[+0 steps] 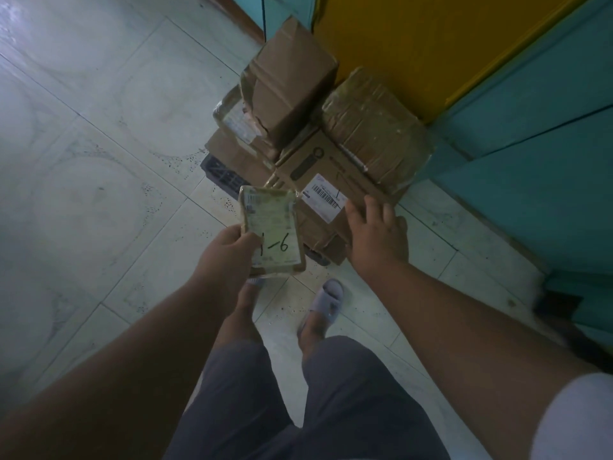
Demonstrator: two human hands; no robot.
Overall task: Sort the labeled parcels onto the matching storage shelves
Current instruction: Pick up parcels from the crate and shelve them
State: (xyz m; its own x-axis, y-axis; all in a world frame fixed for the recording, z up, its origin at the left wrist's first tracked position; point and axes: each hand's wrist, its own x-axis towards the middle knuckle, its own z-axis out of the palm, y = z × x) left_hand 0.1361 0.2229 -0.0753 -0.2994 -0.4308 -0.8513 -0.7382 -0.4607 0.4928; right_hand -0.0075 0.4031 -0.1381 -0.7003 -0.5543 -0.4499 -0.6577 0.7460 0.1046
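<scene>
My left hand (pixel 229 257) grips a small flat taped parcel (pixel 273 227) by its lower left edge; handwriting on its label ends in "-6". My right hand (pixel 376 232) reaches with straight fingers to the near edge of a long cardboard box (pixel 331 174) that bears a white barcode label (pixel 323 197). That box lies in a stack of parcels on the floor. A brown box (pixel 292 91) sits on top at the back, and a tape-wrapped bundle (pixel 374 127) rests at the right.
The stack sits on a dark plastic crate (pixel 220 174) over pale floor tiles (pixel 99 144). Behind it are a yellow panel (pixel 414 44) and teal shelving or wall (pixel 537 154). My feet in grey slippers (pixel 328 300) stand just before the stack.
</scene>
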